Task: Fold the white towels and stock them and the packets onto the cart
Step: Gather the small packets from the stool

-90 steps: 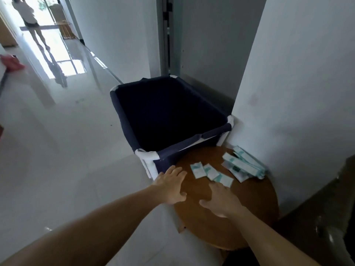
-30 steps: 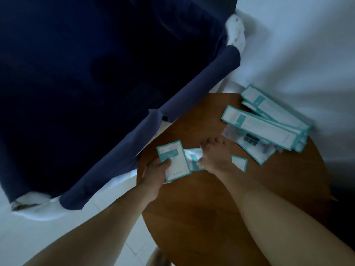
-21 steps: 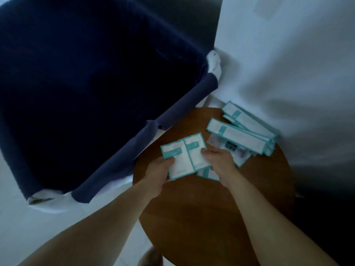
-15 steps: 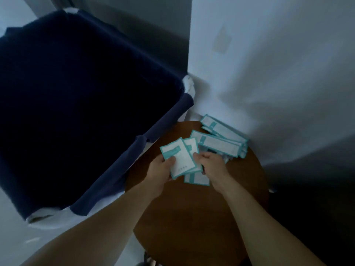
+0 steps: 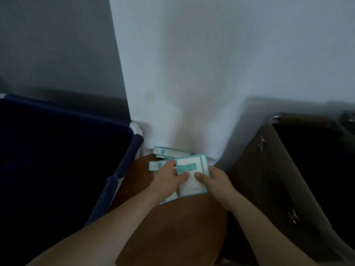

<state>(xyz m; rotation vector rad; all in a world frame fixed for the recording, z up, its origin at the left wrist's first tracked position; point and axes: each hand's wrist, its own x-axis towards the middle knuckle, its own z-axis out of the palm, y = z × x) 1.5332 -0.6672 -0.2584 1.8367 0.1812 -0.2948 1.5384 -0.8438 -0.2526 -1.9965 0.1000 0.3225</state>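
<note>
Dim, bluish, soft (edges warped).

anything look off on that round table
Nothing spilled or damaged. The long packets lie in a loose overlapping heap at the far edge of the table, by the wall; the left hand and right hand hold the small packets.

White, teal-bordered packets (image 5: 192, 174); brown table (image 5: 172, 227)
</note>
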